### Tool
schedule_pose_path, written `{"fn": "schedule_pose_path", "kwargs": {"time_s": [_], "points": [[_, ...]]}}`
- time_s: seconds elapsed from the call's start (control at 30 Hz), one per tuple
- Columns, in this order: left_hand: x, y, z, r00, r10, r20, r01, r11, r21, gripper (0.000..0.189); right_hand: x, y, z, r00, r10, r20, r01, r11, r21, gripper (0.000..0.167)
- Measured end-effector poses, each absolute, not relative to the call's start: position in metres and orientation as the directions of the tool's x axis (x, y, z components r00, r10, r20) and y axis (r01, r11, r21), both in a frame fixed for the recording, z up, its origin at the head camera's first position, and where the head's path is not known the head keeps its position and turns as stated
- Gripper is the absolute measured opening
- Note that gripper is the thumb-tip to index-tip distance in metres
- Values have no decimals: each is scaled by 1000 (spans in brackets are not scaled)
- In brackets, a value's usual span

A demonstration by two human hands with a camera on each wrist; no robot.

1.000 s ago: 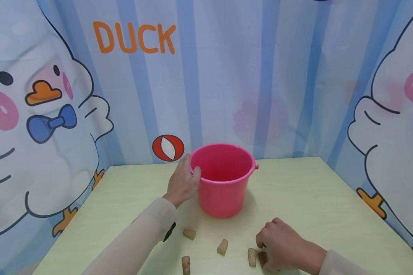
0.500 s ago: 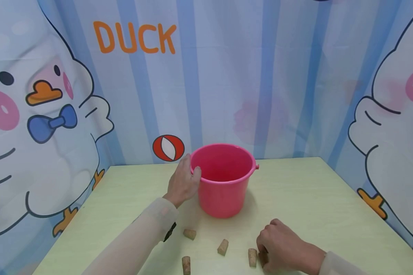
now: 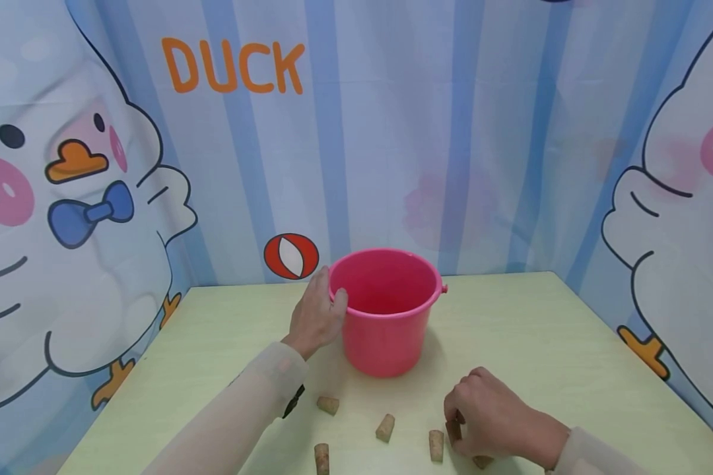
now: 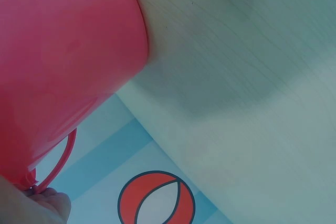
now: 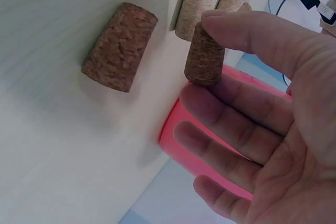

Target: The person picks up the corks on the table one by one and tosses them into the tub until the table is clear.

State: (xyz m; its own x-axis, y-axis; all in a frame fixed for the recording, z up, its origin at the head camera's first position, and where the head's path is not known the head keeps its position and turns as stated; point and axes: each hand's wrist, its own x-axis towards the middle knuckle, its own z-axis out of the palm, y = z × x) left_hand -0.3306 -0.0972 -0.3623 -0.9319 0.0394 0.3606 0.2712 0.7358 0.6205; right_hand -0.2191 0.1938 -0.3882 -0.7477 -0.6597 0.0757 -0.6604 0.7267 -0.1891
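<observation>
picking up a dark cork (image 5: 203, 61) seems the step in hand: in front and to the right of the pink bucket (image 3: 385, 346), the right hand (image 3: 496, 419) pinches it between thumb and fingers, while the left hand (image 3: 316, 318) grips the bucket's rim. the next move likely calls for a clean lift clear of the other corks (image 3: 385, 428)

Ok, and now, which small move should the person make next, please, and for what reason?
I would probably raise the pinched cork straight up with the right hand, before moving toward the pink bucket. The right hand pinches this cork close to other corks, while the left hand holds the bucket, whose mouth faces up.
</observation>
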Motion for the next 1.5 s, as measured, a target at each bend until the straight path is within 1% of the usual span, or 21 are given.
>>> {"fn": "schedule_pose_path", "kwargs": {"time_s": [0.27, 0.5, 0.6, 0.83, 0.97, 1.2, 1.5], "points": [[-328, -97, -362, -930, 46, 366, 280, 732, 621, 77, -222, 193, -384, -768, -625, 138, -638, 733, -235, 21], [-328, -97, -363, -928, 44, 371, 282, 735, 617, 77, -221, 191, -381, -770, -596, 229, -637, 744, -204, 24], [-328, -97, -363, -926, 41, 375, 282, 734, 617, 77, -221, 189, -379, -791, -559, 250, -608, 766, -208, 23], [-329, -97, -363, -930, 41, 365, 276, 733, 621, 77, -221, 185, -377, -841, -453, 295, -527, 810, -258, 24], [-330, -97, -363, -932, 40, 361, 273, 734, 622, 76, -221, 183, -377, -840, -420, 343, -516, 813, -268, 26], [-330, -98, -364, -927, 41, 373, 280, 737, 615, 77, -222, 182, -376, -816, -404, 413, -537, 796, -281, 29], [-331, -98, -363, -931, 38, 362, 272, 735, 621, 78, -224, 177, -373, -827, -342, 446, -507, 796, -330, 24]]}}
